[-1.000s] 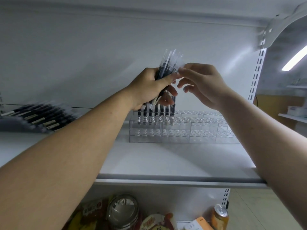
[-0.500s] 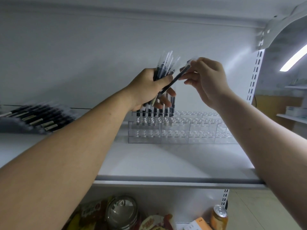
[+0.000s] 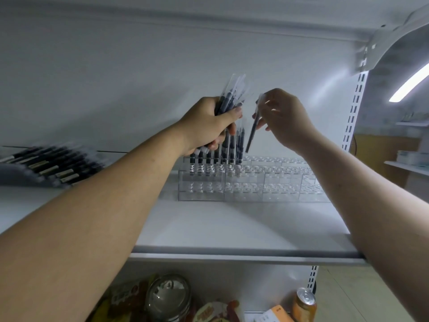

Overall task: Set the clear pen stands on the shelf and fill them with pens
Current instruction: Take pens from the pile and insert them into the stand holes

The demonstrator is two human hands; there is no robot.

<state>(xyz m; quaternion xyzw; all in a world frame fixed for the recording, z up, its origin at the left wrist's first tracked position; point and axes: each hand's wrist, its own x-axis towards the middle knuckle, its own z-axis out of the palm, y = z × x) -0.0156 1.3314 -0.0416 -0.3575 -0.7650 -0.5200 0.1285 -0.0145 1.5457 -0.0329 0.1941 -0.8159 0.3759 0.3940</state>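
pen [image 3: 251, 131] pinched by right hand [image 3: 284, 117], beside left hand's [image 3: 206, 125] bundle [image 3: 232, 96].

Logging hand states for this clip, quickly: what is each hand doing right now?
Left hand: closed, grips a bundle of pens.
Right hand: closed, pinches a single pen, tip down above the clear pen stands.

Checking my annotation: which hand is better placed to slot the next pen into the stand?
Right. The right hand pinches a single pen above the clear stand; the left hand grips the bundle.
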